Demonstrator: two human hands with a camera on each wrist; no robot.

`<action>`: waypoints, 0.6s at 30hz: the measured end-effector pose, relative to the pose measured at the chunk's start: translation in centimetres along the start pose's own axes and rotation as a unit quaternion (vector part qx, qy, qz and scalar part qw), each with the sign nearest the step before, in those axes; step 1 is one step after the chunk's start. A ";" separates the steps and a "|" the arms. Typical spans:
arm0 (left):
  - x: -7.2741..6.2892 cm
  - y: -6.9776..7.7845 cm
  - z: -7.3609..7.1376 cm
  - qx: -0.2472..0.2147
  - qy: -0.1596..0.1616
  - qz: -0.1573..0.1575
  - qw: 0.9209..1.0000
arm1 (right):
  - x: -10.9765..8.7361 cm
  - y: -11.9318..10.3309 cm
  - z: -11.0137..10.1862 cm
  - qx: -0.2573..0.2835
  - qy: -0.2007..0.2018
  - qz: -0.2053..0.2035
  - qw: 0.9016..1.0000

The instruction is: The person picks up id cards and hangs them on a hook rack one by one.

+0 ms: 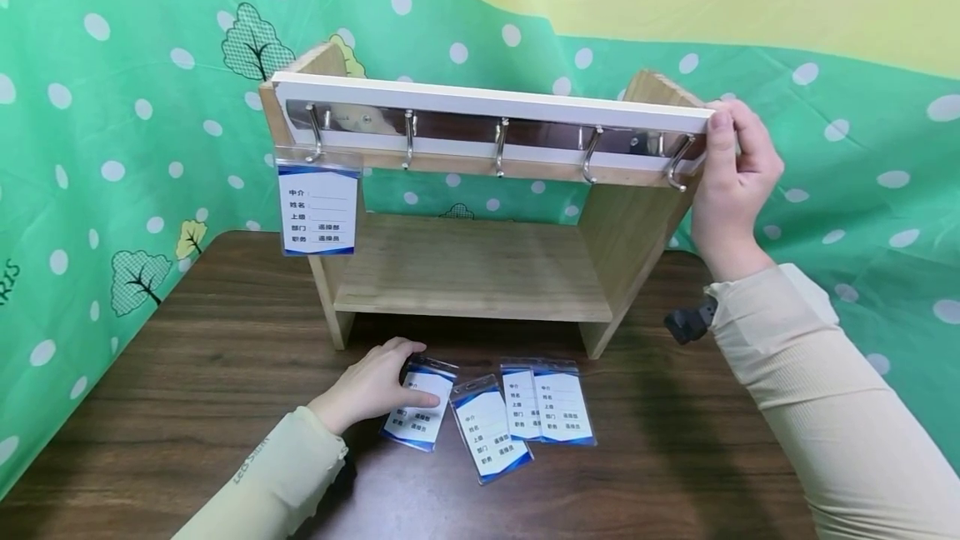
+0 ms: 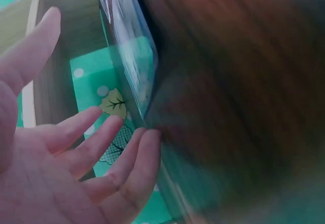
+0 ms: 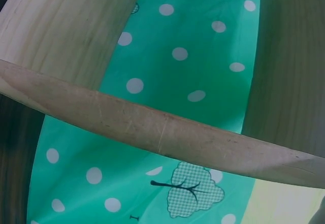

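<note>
A white hook rail (image 1: 450, 98) with several metal hooks is fixed across the top front of a wooden shelf unit (image 1: 472, 265). My right hand (image 1: 738, 173) grips the rail's right end, thumb on its front face. One badge in a clear sleeve (image 1: 318, 208) hangs from the leftmost hook. Above the leftmost badge on the table (image 1: 412, 427), my left hand (image 1: 382, 386) reaches with thumb and fingers spread. In the left wrist view the fingers are loosely bent, and a badge (image 2: 134, 46) shows beyond the fingertips.
To the right of that badge lie another badge (image 1: 487, 432) and two overlapping ones (image 1: 566, 407) on the dark wooden table (image 1: 187, 407). A green dotted curtain (image 1: 112, 107) hangs behind. The right wrist view shows the unit's side panel edge (image 3: 162, 130).
</note>
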State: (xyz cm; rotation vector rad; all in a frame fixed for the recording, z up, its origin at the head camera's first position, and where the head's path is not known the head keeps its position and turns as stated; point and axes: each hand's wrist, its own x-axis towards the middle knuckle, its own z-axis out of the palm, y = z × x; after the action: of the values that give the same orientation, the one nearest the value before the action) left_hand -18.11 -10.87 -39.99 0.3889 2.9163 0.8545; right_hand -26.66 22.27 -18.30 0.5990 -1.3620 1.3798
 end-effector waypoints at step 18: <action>0.1 -0.5 0.4 0.023 -0.050 0.021 0.998 | 0.1 0.1 -0.1 0.004 -0.003 -0.001 1.000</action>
State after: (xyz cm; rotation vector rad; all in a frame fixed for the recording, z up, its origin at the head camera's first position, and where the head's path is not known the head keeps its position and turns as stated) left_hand -18.27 -11.08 -40.59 0.4846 2.8497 0.7508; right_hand -26.75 22.36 -18.31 0.6103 -1.3618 1.3836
